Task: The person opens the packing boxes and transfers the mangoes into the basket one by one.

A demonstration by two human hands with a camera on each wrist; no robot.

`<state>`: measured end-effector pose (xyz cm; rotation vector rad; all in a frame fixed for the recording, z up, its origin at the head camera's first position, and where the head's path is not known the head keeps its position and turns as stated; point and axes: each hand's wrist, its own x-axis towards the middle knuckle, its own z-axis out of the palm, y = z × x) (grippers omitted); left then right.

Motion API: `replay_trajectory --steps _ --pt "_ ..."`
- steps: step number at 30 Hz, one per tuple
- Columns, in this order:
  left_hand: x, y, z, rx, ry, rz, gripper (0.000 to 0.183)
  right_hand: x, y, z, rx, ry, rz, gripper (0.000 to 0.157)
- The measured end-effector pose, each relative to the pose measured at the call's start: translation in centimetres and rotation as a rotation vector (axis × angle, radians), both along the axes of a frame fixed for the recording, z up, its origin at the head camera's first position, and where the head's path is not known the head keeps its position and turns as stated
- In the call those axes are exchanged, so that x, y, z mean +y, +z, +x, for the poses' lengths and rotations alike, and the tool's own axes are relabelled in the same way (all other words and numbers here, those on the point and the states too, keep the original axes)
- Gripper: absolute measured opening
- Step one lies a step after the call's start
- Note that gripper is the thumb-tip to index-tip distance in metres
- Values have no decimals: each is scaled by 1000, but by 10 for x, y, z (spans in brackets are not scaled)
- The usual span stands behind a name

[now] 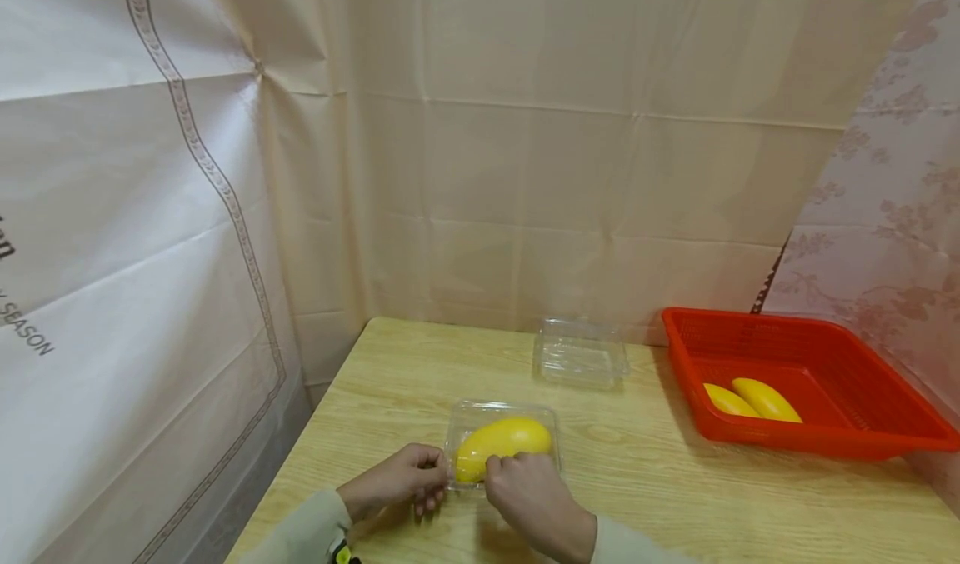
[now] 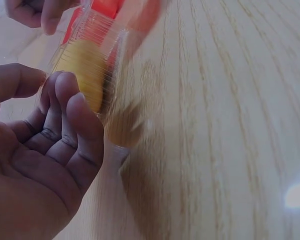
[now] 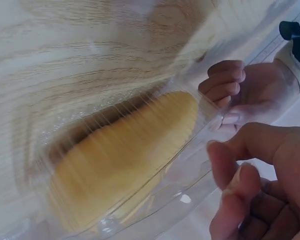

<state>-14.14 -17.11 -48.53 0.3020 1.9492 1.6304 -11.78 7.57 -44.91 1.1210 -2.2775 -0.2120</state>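
A yellow mango [image 1: 504, 442] lies inside a clear plastic clamshell box [image 1: 551, 414] near the table's front; ribbed clear plastic covers it in the right wrist view. At the box's near left corner, my left hand [image 1: 408, 481] pinches the edge between thumb and index finger. Its other fingers curl loosely in the left wrist view. My right hand [image 1: 534, 497] is at the near edge, right of the left hand, its fingers curled. In the right wrist view, the right thumb and fingertips [image 3: 221, 162] pinch at the box's rim, beside the mango.
A second clear plastic box [image 1: 581, 354] stands at the back of the wooden table [image 1: 405, 372]. To the right is a red plastic basket [image 1: 862, 364] with yellow mangoes [image 1: 767, 399] inside. Cloth sheets [image 1: 525, 172] hang behind and on both sides.
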Motion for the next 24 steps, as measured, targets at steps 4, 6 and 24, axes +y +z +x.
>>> replay_trajectory --steps 4,6,24 --pt "-1 -1 0 14 -6 0 22 3 1 -7 -30 59 -101 39" --pt "-2 -1 0 19 -11 3 22 5 3 -10 -76 71 -153 41" --pt "-2 0 1 41 -20 12 23 20 33 -29 -206 116 -352 25"
